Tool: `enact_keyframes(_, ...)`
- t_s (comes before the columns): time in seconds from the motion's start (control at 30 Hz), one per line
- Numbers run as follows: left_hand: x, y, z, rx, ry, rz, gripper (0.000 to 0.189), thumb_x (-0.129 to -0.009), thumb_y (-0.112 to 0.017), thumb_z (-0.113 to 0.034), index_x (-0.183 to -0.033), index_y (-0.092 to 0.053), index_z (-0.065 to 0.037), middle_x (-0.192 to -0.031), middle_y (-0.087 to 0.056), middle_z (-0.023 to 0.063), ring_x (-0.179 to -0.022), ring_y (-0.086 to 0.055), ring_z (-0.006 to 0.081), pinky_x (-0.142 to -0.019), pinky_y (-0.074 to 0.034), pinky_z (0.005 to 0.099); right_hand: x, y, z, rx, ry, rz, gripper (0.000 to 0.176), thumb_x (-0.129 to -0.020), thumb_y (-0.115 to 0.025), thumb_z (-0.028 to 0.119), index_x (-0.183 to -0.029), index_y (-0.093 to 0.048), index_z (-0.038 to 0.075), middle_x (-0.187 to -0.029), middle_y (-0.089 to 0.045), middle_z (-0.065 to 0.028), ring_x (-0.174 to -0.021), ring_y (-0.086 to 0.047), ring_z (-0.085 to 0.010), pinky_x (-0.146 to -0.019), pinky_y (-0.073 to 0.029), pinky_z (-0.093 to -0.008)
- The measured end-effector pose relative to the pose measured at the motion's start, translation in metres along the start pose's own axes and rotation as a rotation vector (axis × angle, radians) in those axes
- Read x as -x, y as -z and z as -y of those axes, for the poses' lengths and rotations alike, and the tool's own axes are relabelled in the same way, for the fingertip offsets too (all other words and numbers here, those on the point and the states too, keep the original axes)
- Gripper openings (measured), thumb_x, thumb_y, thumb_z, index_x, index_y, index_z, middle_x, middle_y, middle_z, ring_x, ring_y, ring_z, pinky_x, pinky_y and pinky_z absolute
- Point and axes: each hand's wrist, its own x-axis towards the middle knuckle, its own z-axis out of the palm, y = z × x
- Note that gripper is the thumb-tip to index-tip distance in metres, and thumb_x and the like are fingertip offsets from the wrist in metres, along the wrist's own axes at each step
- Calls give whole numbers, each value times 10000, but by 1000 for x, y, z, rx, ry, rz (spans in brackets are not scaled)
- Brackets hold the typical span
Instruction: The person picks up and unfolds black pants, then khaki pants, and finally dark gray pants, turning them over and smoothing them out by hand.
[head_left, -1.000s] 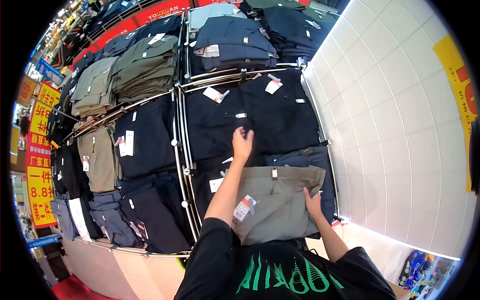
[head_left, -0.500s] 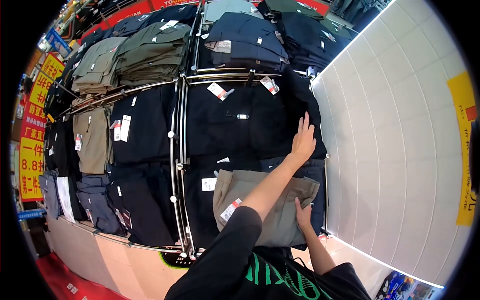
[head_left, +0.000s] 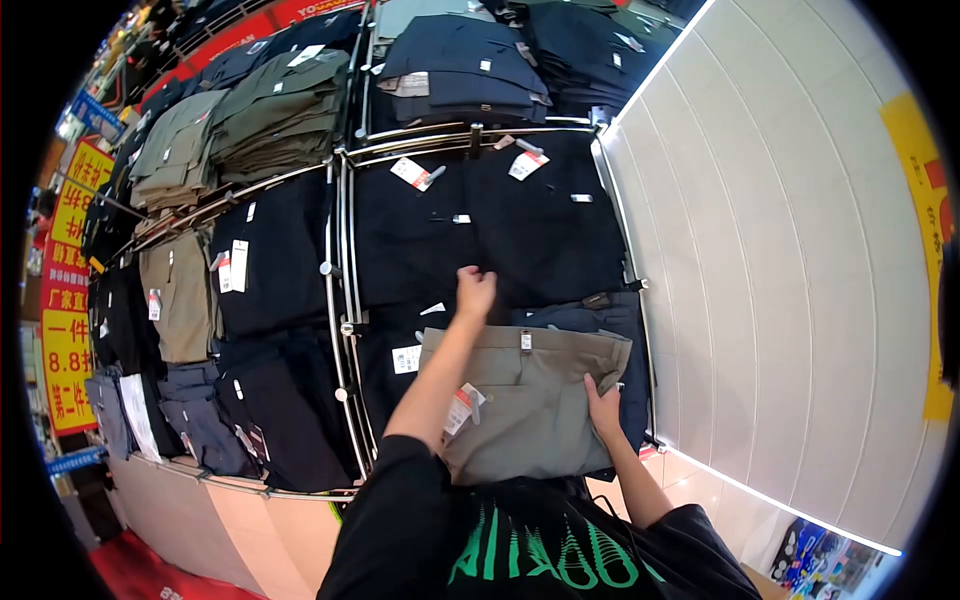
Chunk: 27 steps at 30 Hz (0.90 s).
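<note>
Grey-beige folded trousers [head_left: 530,410] with a red-and-white tag lie low in front of me, close to my shirt. At their right side my right hand [head_left: 603,408] grips them, thumb on the front and the other fingers hidden behind. My left hand [head_left: 475,292] is at the lower part of two side-by-side black trousers, the left pair [head_left: 410,240] and the right pair [head_left: 550,235]. Its fingers are curled in, and whether they pinch any cloth is hidden. Dark navy trousers [head_left: 585,312] show just behind the grey-beige ones.
Chrome rack bars [head_left: 345,230] run between the columns of folded trousers. Stacks of olive trousers [head_left: 275,115] and navy trousers [head_left: 465,65] sit on top. A pale panelled wall [head_left: 740,250] closes off the right side. Yellow-and-red signs [head_left: 70,300] stand at far left.
My left hand has moved left and down from the right black trousers, its fingers going from extended to curled. Those trousers' raised, bunched right side now lies flat. My right hand keeps its hold.
</note>
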Motion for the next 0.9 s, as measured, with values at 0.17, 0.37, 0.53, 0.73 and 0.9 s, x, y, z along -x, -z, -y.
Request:
enact_keyframes(0.17,87,132,-51,72,-312,85,233,-935,-518,-170,-1106,-565,-19,-1019,-618,86,-929,-592,142,-808,-458,248,35,12,62,134,360,119,348,-781,-657,125,-1069,-530,-24,-1010,-587,-190,-870,-591,-381,-734,-485,-391)
enact_keyframes(0.37,166,206,7,276,-176,-67,248,-975,-462,-220,-1096,-526,-14,-1001,-583,44,-884,-555,104,-805,-447,234,83,13,115,404,1004,642,445,-599,-659,90,-1020,-529,32,-1107,-530,-150,-844,-594,-317,-669,-497,-387)
enact_keyframes(0.53,230,190,45,27,-62,-16,393,-896,-588,-218,-1204,-475,-2,-1122,-551,139,-1006,-547,208,-886,-442,305,97,8,115,436,1189,702,470,-603,-632,78,-1060,-530,38,-1118,-538,-167,-898,-592,-328,-695,-499,-390)
enact_keyframes(0.73,241,171,66,-70,-60,-160,496,-815,-667,-166,-1217,-453,31,-1191,-495,209,-1088,-506,290,-918,-423,341,74,10,92,296,729,310,465,-653,-691,95,-1078,-536,-13,-1066,-575,-216,-910,-586,-387,-786,-479,-413)
enact_keyframes(0.9,273,185,30,-202,-478,-167,605,-845,-635,-164,-1332,-342,46,-1097,-572,180,-1065,-542,270,-967,-388,333,6,10,10,176,197,17,414,-891,-582,278,-1091,-537,-81,-1047,-607,-244,-970,-589,-349,-850,-441,-392)
